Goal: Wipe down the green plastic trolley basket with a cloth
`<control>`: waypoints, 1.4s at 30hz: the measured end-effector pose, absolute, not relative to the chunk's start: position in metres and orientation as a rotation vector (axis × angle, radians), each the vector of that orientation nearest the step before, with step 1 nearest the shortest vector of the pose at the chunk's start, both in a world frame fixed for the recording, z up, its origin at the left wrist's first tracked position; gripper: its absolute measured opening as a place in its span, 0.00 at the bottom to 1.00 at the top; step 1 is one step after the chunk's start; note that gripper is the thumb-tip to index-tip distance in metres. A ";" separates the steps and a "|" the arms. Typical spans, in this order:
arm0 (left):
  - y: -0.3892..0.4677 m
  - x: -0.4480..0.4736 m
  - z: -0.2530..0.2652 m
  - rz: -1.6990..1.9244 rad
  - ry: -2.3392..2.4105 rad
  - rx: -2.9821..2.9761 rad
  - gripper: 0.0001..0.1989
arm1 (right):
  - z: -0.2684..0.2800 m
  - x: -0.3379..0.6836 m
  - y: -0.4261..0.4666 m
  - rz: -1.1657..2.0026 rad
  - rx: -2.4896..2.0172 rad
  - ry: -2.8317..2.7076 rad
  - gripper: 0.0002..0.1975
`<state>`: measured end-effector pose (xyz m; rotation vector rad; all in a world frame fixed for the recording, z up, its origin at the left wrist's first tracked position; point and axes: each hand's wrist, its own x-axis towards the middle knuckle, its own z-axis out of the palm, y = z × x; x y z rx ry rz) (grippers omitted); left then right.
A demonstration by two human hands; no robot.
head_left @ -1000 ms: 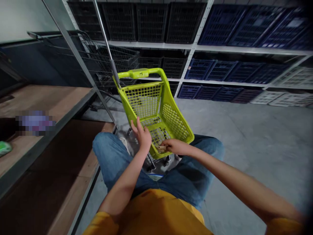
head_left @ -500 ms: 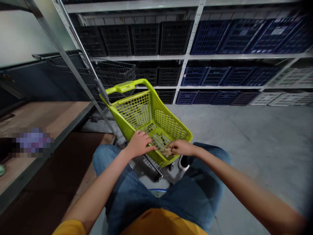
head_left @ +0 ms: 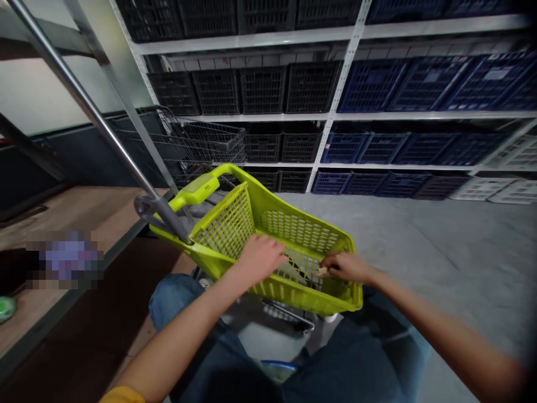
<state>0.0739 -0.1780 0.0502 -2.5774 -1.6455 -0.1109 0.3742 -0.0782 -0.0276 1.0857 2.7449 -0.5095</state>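
A lime-green plastic shopping cart (head_left: pixel 302 295) with perforated walls stands tilted between my knees, its handle toward the far left. Inside the basket's right end, my right hand (head_left: pixel 347 267) pinches a small crumpled beige cloth (head_left: pixel 322 272) near the bottom. Most of the cloth is hidden by my fingers. Across the cart's near rim reaches my left hand (head_left: pixel 262 256), back upward and fingers stretched over the basket, with nothing in it. Whether its palm touches the rim I cannot tell.
White shelves (head_left: pixel 260 40) with black crates (head_left: pixel 264 89) and blue crates (head_left: pixel 371 84) line the back. A wire cart (head_left: pixel 210 140) stands behind the green one. At left are a wooden-topped bench (head_left: pixel 96 204) and a metal pole (head_left: pixel 79 95). A blue-rimmed container (head_left: pixel 279 365) sits below me.
The green cart has turned and come nearer, its handle swinging left and its front end right. Both hands moved rightward with it, the right one still on the cloth.
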 end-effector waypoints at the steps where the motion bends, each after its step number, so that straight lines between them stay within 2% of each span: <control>1: -0.173 0.059 0.058 -0.099 -1.739 -2.424 0.19 | -0.028 0.376 -0.077 -0.515 1.068 2.749 0.17; 5: -0.172 0.015 0.068 0.162 -2.107 -1.983 0.27 | -0.034 0.377 -0.072 -0.565 1.050 2.715 0.17; 7: -0.177 0.009 0.065 0.265 -2.151 -2.038 0.28 | -0.035 0.369 -0.066 -0.610 1.037 2.718 0.17; 11: -0.181 0.015 0.062 0.283 -2.137 -2.190 0.27 | -0.006 0.324 -0.048 -0.600 0.867 3.021 0.09; 14: -0.178 0.017 0.061 0.323 -2.145 -2.221 0.27 | 0.033 0.266 -0.029 -0.290 0.734 3.270 0.11; 18: -0.179 0.014 0.057 0.343 -2.165 -2.187 0.27 | 0.062 0.181 0.006 0.308 0.479 3.374 0.12; 21: -0.184 0.013 0.056 0.374 -2.211 -2.149 0.28 | 0.044 0.135 0.033 0.612 0.297 3.389 0.14; 24: -0.191 0.013 0.059 0.407 -2.263 -2.125 0.29 | 0.003 0.119 0.047 0.762 0.264 3.305 0.19; 30: -0.200 0.011 0.062 0.358 -2.317 -2.123 0.30 | -0.075 0.141 0.040 0.725 0.084 3.160 0.19; 34: -0.201 0.009 0.060 0.357 -2.307 -2.128 0.30 | -0.116 0.151 0.040 0.733 0.021 3.140 0.15; 38: -0.199 0.007 0.059 0.388 -2.309 -2.136 0.31 | -0.130 0.146 0.044 0.694 -0.098 3.072 0.12; 42: -0.198 0.007 0.058 0.378 -2.300 -2.134 0.30 | -0.113 0.139 0.042 0.777 -0.092 3.064 0.12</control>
